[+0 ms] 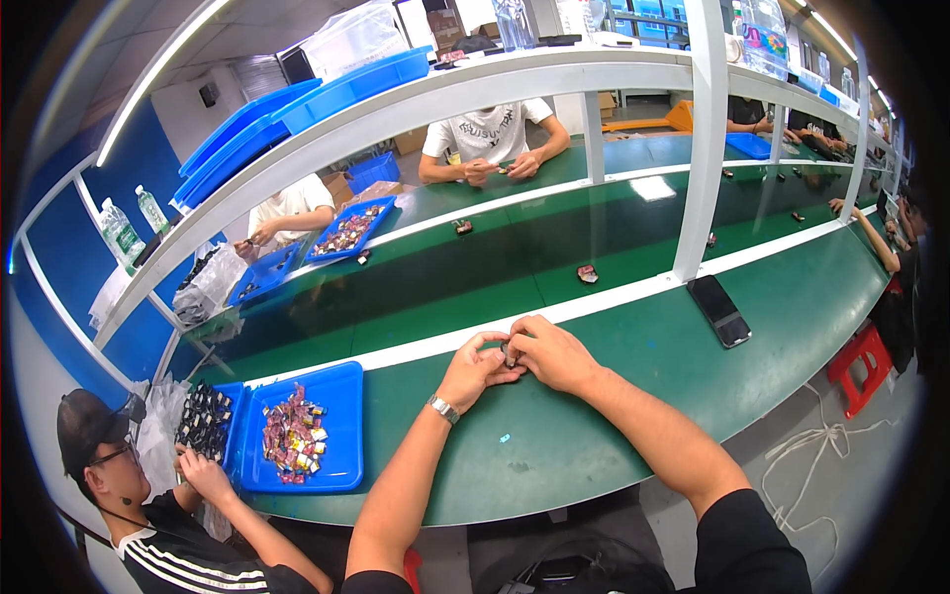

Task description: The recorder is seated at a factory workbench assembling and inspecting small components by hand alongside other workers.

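Note:
My left hand [473, 368] and my right hand [554, 351] meet over the green workbench [594, 416], fingertips pinched together on one small dark part [511, 354]. Most of the part is hidden by my fingers. A metal watch [443, 408] is on my left wrist. A blue tray [341, 426] with several small red and yellow parts lies to my left, within reach.
A black phone [719, 310] lies on the bench to my right. Small parts [588, 274] ride the dark conveyor belt behind a white rail. A person at my lower left works over a tray of black parts [203, 416]. Other people sit across the belt. A red stool [863, 364] stands at right.

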`<state>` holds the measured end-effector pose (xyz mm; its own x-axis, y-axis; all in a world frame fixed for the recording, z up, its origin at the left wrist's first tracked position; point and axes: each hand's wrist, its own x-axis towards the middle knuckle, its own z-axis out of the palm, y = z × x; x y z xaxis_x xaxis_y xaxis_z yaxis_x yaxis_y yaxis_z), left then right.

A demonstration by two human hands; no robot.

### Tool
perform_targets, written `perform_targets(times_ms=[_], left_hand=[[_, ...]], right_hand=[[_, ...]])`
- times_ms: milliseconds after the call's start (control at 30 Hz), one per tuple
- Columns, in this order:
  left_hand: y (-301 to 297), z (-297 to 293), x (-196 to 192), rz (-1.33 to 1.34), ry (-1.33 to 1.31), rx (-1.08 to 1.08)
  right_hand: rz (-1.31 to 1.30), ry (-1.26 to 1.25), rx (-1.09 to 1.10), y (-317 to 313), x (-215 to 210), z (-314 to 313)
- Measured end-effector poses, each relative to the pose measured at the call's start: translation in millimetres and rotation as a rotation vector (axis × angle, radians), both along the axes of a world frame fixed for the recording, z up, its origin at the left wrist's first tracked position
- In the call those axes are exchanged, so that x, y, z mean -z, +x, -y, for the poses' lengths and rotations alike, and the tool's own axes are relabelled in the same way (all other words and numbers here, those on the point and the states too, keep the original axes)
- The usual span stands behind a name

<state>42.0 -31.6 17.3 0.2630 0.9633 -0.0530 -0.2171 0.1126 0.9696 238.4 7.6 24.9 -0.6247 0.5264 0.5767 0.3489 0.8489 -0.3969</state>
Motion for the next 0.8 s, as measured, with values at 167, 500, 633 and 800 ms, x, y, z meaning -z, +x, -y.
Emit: perform_targets(times_ms=[167, 500, 633, 800], left_hand=[[2, 1, 2, -0.064, 0.030, -0.020], [-3, 1, 1, -0.088, 0.089, 0.102], [-2, 0, 1, -0.071, 0.040, 0.100], [-4, -1, 0, -0.068, 0.034, 0.117]], right_hand=[[-0.003, 0.068, 0.002, 2, 0, -1], [-0.027, -0.073, 0.006, 4, -2, 0], [-0.023, -0.063, -0.021, 3, 0, -1], [-0.009, -0.131, -0.060, 8, -8, 0]])
